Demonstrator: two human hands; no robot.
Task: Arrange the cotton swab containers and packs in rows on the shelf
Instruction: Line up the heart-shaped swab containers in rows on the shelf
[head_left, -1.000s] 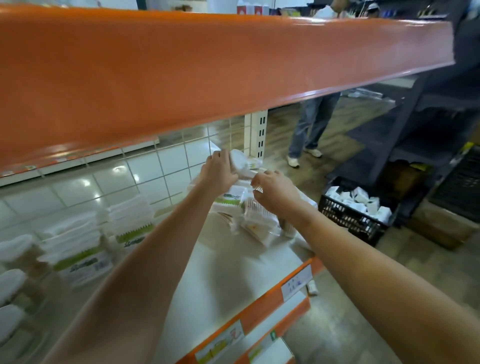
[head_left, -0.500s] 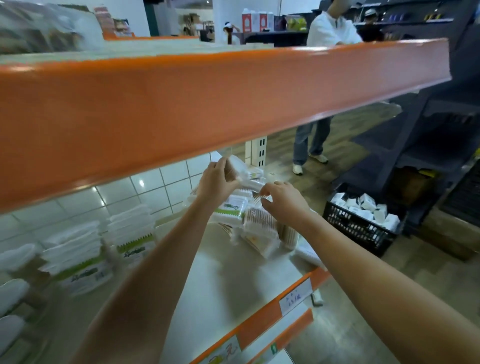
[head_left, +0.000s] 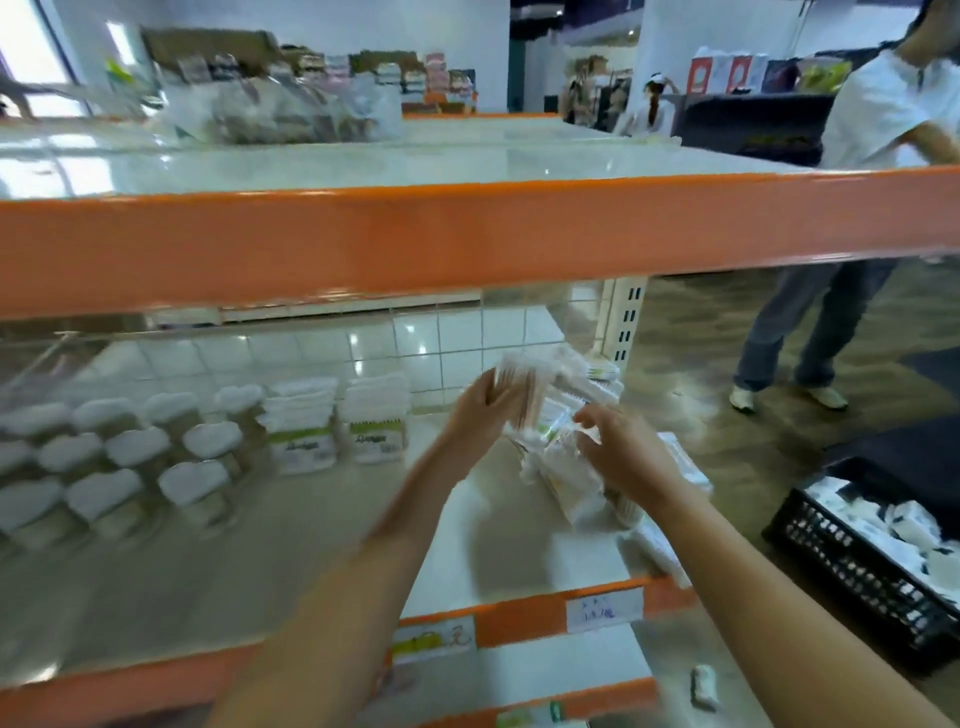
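My left hand (head_left: 480, 413) grips a clear pack of wooden-stick cotton swabs (head_left: 524, 387), lifted above the white shelf board (head_left: 322, 551). My right hand (head_left: 621, 449) reaches into a loose heap of swab packs (head_left: 569, 478) at the shelf's right end, fingers curled on the top ones; the blur hides whether it grips one. Round swab containers with white lids (head_left: 130, 467) stand in rows at the left. Two green-labelled swab packs (head_left: 337, 428) stand upright beside them.
The orange upper shelf edge (head_left: 467, 234) hangs just above my hands. A black crate of white packets (head_left: 883, 551) sits on the floor at right. A person in jeans (head_left: 810, 332) stands behind the shelf's right end. A small white item (head_left: 704, 686) lies on the lower shelf.
My view has risen, so the upper shelf's top now shows. My left hand has lifted its pack a little and pulled it left, away from the heap. My right hand stays on the heap.
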